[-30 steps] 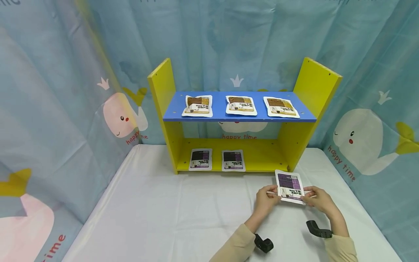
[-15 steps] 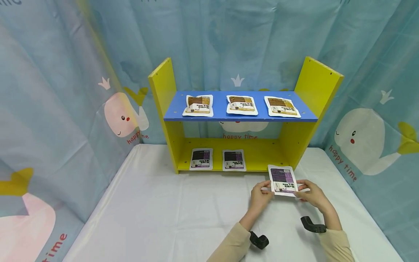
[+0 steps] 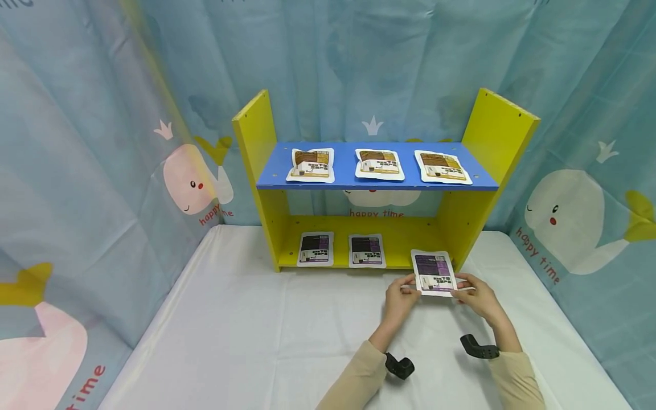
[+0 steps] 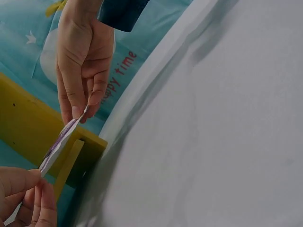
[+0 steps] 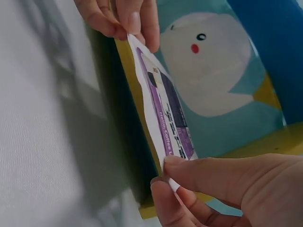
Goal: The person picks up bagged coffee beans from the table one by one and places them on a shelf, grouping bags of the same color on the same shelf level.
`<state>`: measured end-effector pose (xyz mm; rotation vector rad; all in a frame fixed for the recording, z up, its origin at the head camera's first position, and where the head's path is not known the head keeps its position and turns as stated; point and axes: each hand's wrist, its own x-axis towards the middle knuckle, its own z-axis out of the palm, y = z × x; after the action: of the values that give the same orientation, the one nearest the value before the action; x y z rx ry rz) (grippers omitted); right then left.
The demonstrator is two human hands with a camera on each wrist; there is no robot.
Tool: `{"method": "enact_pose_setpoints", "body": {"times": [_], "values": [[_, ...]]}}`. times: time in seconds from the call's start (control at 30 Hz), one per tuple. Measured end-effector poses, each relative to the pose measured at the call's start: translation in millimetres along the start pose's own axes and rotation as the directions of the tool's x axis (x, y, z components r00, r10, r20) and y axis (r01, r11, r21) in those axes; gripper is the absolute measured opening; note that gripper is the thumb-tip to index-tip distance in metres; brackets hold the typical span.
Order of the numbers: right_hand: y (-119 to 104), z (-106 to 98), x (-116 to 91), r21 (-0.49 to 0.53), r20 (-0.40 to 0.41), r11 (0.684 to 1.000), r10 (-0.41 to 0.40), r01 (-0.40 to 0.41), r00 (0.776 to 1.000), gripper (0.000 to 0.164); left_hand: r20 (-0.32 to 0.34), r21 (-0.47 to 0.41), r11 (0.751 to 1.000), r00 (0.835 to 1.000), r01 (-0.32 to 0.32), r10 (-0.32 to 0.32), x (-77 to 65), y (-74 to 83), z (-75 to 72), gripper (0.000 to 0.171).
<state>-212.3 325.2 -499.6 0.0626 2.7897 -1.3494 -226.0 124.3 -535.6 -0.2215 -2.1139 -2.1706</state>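
Note:
A white and purple coffee pouch [image 3: 434, 274] is held between both hands in front of the lower shelf's right end. My left hand [image 3: 400, 299] pinches its left lower corner, and my right hand [image 3: 479, 296] pinches the right one. In the right wrist view the pouch [image 5: 163, 104] is tilted, its printed face toward the shelf, with thumb and fingers on its near edge. The left wrist view shows the pouch [image 4: 61, 142] almost edge-on. Two similar purple pouches, one on the left [image 3: 315, 249] and one in the middle [image 3: 367, 251], lie on the yellow lower shelf [image 3: 400, 228].
Three brown and white pouches [image 3: 380, 165] lie along the blue upper shelf [image 3: 338, 152]. Yellow side panels [image 3: 499, 136] bound the rack on both ends. A white cloth [image 3: 220, 336] covers the table, and a blue whale-print curtain [image 3: 328, 68] hangs behind.
Both hands have carried the pouch leftward and toward the rack. Its top edge now overlaps the lower shelf's right part in the head view.

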Motion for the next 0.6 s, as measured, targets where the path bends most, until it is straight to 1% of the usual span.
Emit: {"method": "enact_pose_setpoints", "body": {"times": [0.1, 0.33, 0.53, 0.6], "values": [[-0.7, 3.2, 4.5, 0.001, -0.011, 1.0, 0.004, -0.004, 1.0, 0.055, 0.004, 0.001, 1.0, 1.0, -0.007, 0.007, 4.7, 0.4, -2.8, 0.038], [-1.0, 7.5, 17.3, 0.036, -0.059, 0.999, -0.029, 0.031, 0.998, 0.051, 0.01, 0.021, 1.0, 1.0, 0.006, -0.006, 18.5, -4.1, -5.5, 0.031], [-5.5, 12.2, 29.2, 0.044, -0.123, 0.999, -0.017, 0.023, 0.992, 0.05, -0.019, 0.04, 0.999, 1.0, -0.024, 0.025, 31.0, -10.3, -4.3, 0.029], [-7.4, 13.2, 32.1, 0.044, -0.145, 0.999, -0.014, 0.021, 0.989, 0.05, -0.025, 0.047, 0.999, 0.999, -0.028, 0.029, 34.7, -10.0, -3.4, 0.028]]}}
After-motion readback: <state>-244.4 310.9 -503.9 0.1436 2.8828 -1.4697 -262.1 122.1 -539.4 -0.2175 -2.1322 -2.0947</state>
